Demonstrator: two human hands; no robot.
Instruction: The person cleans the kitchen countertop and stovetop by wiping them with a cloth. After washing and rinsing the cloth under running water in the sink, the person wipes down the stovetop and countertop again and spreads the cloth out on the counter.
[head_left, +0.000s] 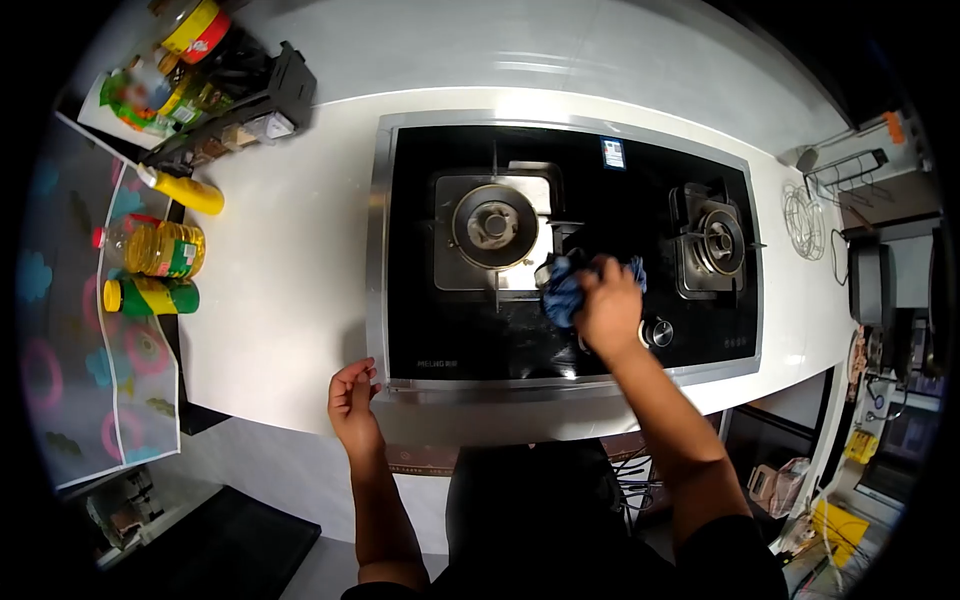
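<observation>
My right hand (610,312) presses a crumpled dark blue cloth (562,295) against the black glass of the gas stove (480,335), between the two burners. Its fingers are closed on the cloth, which bulges out on both sides. Just left of the cloth is the left burner (496,228), with its pan support around it. A control knob (657,333) sits right beside my right wrist. My left hand (355,398) is at the counter's front edge by the stove's lower left corner, fingers loosely bent and apart, holding nothing.
On the left of the white counter (270,250) stand a yellow squeeze bottle (185,190), an oil bottle (165,248) and a green bottle (152,296). A black rack (270,100) holds several bottles behind them. The right burner (720,242) and a wire rack (803,222) lie rightward.
</observation>
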